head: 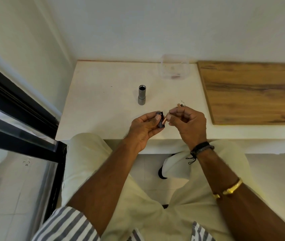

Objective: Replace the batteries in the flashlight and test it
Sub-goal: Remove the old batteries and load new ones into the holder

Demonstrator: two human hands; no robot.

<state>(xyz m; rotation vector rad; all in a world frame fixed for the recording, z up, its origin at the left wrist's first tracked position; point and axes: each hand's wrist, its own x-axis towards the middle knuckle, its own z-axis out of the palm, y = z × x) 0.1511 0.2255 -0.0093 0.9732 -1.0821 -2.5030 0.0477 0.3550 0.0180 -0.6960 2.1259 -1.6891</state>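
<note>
A grey flashlight body (142, 95) stands upright on the white table (103, 94), its open end facing up. My left hand (142, 129) grips a black battery holder (161, 120) just above the table's near edge. My right hand (188, 122) pinches a copper-coloured battery (165, 119) whose end touches the holder. More small batteries (180, 105) lie on the table just behind my right hand, partly hidden by its fingers.
A clear plastic container (174, 67) sits at the back of the table by the wall. A wooden board (253, 91) covers the table's right part. A black-framed glass door (16, 108) stands at the left.
</note>
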